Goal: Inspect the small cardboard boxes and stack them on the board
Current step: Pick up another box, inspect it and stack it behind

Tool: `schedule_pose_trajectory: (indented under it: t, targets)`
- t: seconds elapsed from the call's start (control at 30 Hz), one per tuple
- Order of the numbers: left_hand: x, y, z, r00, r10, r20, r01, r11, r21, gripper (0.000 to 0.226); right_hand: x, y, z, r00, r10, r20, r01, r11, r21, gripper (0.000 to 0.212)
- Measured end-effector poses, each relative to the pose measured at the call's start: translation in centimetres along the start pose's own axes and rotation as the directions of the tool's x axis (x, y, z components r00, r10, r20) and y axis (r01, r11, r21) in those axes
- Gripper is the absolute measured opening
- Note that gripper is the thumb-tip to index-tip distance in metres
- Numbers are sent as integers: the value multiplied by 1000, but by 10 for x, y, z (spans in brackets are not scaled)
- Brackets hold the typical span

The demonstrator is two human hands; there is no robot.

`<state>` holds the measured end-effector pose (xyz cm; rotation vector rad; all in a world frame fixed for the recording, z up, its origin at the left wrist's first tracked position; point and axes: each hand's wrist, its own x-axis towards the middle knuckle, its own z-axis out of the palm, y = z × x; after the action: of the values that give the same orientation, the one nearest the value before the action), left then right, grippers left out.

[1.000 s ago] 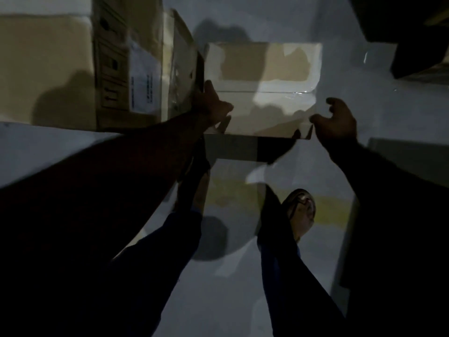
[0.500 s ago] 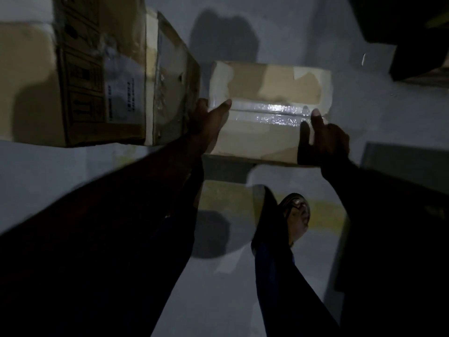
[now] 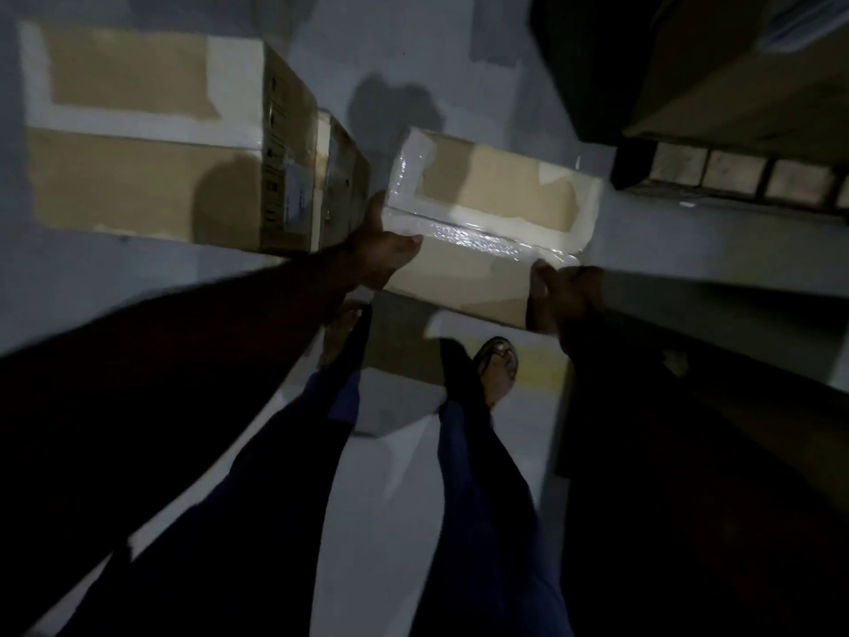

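A small cardboard box (image 3: 487,223) with white tape and a shiny strip across its top is held off the floor in front of me. My left hand (image 3: 383,250) grips its left end, thumb lying over the top face. My right hand (image 3: 558,298) grips the near right corner, fingers curled over the top edge. To the left sits a bigger taped cardboard box (image 3: 142,144) with a printed side panel, and a thinner box (image 3: 342,177) leans against it, close to the held box.
A wooden pallet board (image 3: 735,174) shows at the upper right under dark stacked cartons (image 3: 716,62). My legs and sandalled feet (image 3: 498,370) stand on the pale floor below the box, by a yellow floor stripe. The scene is dim.
Both hands have closed round the small box and lifted it from the floor. The view has swung right, bringing the pallet into sight.
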<state>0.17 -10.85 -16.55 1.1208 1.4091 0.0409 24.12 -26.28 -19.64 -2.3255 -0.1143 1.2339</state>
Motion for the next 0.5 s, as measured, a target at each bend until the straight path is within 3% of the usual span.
schedule_pose_trajectory:
  t: [0.07,0.17,0.33,0.5]
  targets:
    - [-40,28,-12,999,-48,18,49,998,-38,85,-43,-23,-27,1000,-11,-9,11,1000,-15,56]
    - [-106,76,-25,999,-42,-36,40,998,-48,93,-106,-57,-67,998,-62,-29,63,998,23,54]
    - [-212,158,-43,991,109,-77,-105,993,53,94,-207,-90,-135,991,-98,-95,109,987,120,63]
    - [-302,229,-41,936,302,-181,-269,945,188,89,-300,-115,-195,957,-207,-202,250,942,223,57]
